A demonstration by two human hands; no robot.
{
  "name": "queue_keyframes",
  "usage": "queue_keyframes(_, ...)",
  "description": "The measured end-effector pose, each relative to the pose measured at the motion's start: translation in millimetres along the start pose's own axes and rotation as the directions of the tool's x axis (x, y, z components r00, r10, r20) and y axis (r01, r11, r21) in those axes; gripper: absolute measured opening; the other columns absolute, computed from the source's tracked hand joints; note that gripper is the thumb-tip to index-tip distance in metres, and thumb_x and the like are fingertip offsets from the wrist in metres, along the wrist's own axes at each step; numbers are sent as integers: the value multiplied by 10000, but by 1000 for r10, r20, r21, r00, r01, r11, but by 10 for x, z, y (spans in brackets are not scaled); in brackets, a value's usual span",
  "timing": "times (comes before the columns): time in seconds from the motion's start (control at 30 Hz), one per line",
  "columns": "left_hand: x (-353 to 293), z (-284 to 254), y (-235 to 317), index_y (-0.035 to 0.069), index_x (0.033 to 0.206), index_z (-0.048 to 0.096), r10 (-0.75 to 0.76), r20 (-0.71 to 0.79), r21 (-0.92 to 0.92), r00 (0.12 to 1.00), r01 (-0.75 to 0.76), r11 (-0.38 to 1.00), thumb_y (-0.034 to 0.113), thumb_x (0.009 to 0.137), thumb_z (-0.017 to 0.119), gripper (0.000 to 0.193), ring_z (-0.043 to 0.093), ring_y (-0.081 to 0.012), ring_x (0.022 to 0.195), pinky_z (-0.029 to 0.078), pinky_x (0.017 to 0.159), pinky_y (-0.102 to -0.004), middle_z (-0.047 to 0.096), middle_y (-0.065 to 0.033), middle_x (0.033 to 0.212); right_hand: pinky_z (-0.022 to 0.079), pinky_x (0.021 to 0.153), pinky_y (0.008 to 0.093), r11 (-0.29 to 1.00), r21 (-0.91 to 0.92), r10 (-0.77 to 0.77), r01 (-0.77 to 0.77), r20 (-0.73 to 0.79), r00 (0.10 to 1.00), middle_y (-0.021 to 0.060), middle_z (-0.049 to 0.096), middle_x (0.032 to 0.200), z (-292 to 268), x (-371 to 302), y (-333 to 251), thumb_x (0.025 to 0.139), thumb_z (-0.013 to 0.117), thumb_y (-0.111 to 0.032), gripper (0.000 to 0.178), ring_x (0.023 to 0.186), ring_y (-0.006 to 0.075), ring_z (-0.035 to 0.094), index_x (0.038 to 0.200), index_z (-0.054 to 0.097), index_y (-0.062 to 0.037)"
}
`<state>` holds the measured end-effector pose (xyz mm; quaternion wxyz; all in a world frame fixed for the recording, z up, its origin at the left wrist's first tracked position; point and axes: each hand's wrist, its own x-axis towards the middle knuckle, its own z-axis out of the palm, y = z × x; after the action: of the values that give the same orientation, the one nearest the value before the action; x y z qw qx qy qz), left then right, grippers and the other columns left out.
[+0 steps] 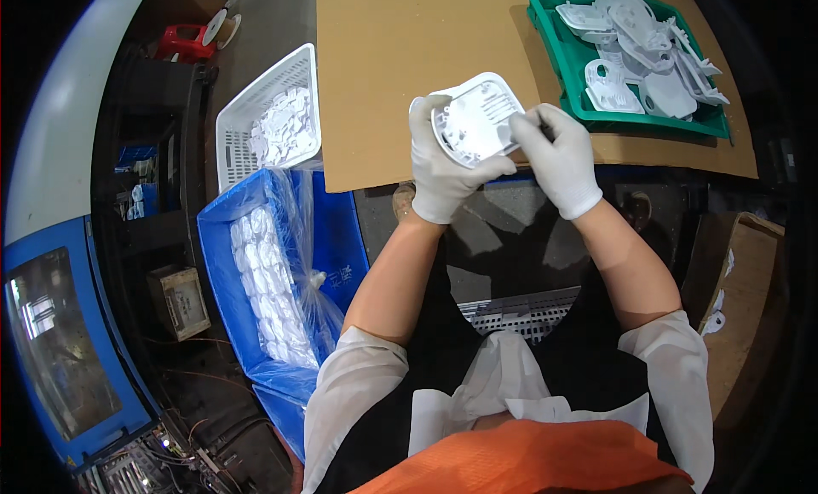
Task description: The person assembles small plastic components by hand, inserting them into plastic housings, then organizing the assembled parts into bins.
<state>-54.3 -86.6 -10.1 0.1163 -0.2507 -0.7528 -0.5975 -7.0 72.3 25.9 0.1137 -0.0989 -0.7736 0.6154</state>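
A white moulded plastic part [477, 119], rounded with ribs and small bosses on its inner face, is held up over the near edge of the cardboard-covered table. My left hand [445, 166], in a white glove, grips it from the left and below, thumb along its lower edge. At its right edge, my gloved right hand [558, 157] has bent fingers close against the part. Whether those fingertips pinch the rim or something small is hidden from view.
A green tray [545, 46] of similar white parts sits at the table's [400, 59] far right. To the left stand a white basket [223, 144] of small white pieces and a blue crate [226, 306] lined with plastic, holding wrapped rows. A wooden box [741, 315] is at right.
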Motion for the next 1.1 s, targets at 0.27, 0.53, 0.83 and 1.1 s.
queue_keyframes(0.27, 50, -33, 144, 9, 1281, 330, -178, 10, -361, 984, 169, 917, 357, 539, 935, 1019, 569, -240, 1072, 514, 892, -339, 505, -143, 1160, 440, 738, 242, 980, 195, 56, -38, -90, 994, 28, 594, 865, 37, 29, 32, 911, 593, -201, 225, 782, 95, 534, 951, 601, 21)
queue_keyframes(0.53, 43, -83, -37, 36, 1239, 341, 217, -71, 255, 974, -193, 948, 379, 547, 919, 965, 551, -291, 1021, 507, 834, -367, 483, -154, 1119, 451, 820, 339, 893, -247, -335, 375, 190, 923, 167, 533, 964, -55, -105, -227, 885, 468, -121, 353, 901, 290, 549, 1198, 603, -32)
queue_keyframes(0.83, 75, 4, -57, 83, 1210, 312, 462, -73, 505, 884, -366, 781, 388, 595, 881, 892, 477, -337, 1037, 482, 821, -405, 410, -163, 1112, 461, 693, 362, 878, -298, -276, 374, 321, 906, 117, 525, 818, -18, -152, -239, 844, 524, -124, 373, 762, 268, 549, 1200, 634, -133)
queue_keyframes(1.1, 69, -12, -82, 89, 1224, 302, 446, -73, 456, 892, -368, 810, 428, 602, 873, 910, 473, -337, 1058, 469, 847, -419, 408, -171, 1125, 457, 695, 358, 883, -274, -278, 381, 348, 895, 115, 518, 812, -17, -149, -213, 836, 539, -111, 378, 757, 265, 544, 1200, 636, -133)
